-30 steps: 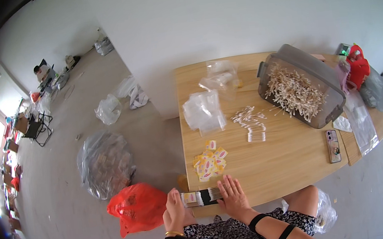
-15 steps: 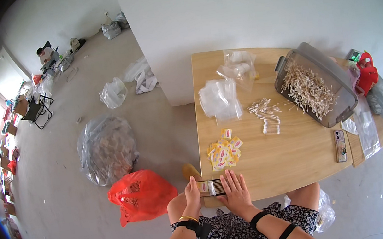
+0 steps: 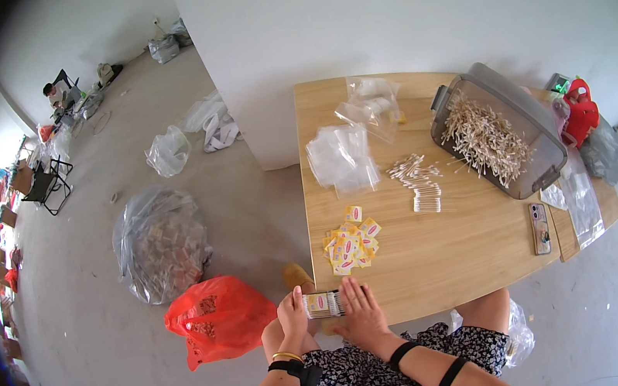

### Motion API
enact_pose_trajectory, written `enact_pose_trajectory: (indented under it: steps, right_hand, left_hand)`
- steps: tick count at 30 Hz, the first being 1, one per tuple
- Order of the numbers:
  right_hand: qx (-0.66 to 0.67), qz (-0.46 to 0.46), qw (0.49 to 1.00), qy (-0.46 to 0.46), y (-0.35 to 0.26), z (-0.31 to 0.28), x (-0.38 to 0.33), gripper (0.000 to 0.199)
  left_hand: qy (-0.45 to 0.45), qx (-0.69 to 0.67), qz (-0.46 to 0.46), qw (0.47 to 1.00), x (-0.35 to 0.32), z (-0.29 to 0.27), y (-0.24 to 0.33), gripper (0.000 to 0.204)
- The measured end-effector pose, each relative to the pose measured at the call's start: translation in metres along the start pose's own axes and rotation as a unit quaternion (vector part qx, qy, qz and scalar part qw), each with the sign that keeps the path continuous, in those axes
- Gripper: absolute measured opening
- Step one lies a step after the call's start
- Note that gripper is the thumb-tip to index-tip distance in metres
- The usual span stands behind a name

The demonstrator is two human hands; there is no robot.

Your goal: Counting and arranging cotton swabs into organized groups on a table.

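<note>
- So the left hand [image 3: 291, 317] is at the lower middle of the frame, fingers together and curled, clamped on the left end of a cotton swab pack [image 3: 321, 305].
- Right hand [image 3: 361, 313] sits just right of that, laid out pretty flat with the fingers stretched and close together, touching the pack's right end. Not gripping anything as far as I can see.
- The pack itself is between the two hands, at the near left corner of the wooden table [image 3: 450, 260], with a yellow and white card showing on top and its left end poking past the table edge.
- Just above the hands there's a messy heap of yellow and white cards [image 3: 352, 248].
- Center right of that, some loose cotton swabs [image 3: 426, 198], the lower ones lined up in a neat row.
- Upper right: a grey see-through bin [image 3: 511, 100] tipped on its side, mouth facing left, stuffed with a big pile of swabs [image 3: 485, 140].
- Flat clear plastic bags [image 3: 342, 159] lie near the table's upper left.
- Phone [image 3: 539, 229] over on the right side.
- Red plastic bag [image 3: 220, 319] on the floor, lower left.
</note>
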State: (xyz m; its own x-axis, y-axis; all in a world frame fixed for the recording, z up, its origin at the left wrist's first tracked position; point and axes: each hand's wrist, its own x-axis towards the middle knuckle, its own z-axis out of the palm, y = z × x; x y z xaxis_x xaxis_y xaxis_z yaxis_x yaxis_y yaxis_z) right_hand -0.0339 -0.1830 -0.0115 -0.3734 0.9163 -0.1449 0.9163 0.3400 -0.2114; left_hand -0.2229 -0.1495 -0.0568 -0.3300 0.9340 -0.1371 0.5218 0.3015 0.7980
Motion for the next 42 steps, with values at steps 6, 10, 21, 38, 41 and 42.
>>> enact_pose_trajectory:
  steps: [6, 10, 21, 38, 41, 42]
  right_hand:
    - [0.023, -0.021, 0.999, 0.029, -0.003, 0.002, 0.004, 0.094]
    - [0.122, -0.051, 0.984, 0.118, 0.047, -0.015, 0.004, 0.08]
    - [0.101, 0.158, 0.944, 0.271, 0.246, -0.082, 0.064, 0.051]
    - [0.088, 0.14, 0.953, 0.253, 0.265, -0.076, 0.073, 0.028]
    - [0.097, 0.117, 0.956, 0.253, 0.256, -0.079, 0.068, 0.031]
    - [0.11, 0.115, 0.951, 0.264, 0.254, -0.081, 0.069, 0.031]
  left_hand:
    - [-0.006, -0.04, 0.01, 0.999, -0.002, 0.006, 0.01, 0.05]
    - [0.027, -0.03, -0.025, 0.999, -0.003, -0.016, 0.0, 0.045]
    - [-0.042, -0.04, 0.226, 0.972, -0.048, 0.043, 0.118, 0.013]
    - [-0.217, -0.032, 0.257, 0.941, -0.069, 0.115, 0.174, 0.016]
    - [-0.208, -0.032, 0.278, 0.937, -0.065, 0.118, 0.174, 0.017]
    - [-0.205, -0.027, 0.282, 0.937, -0.063, 0.118, 0.173, 0.018]
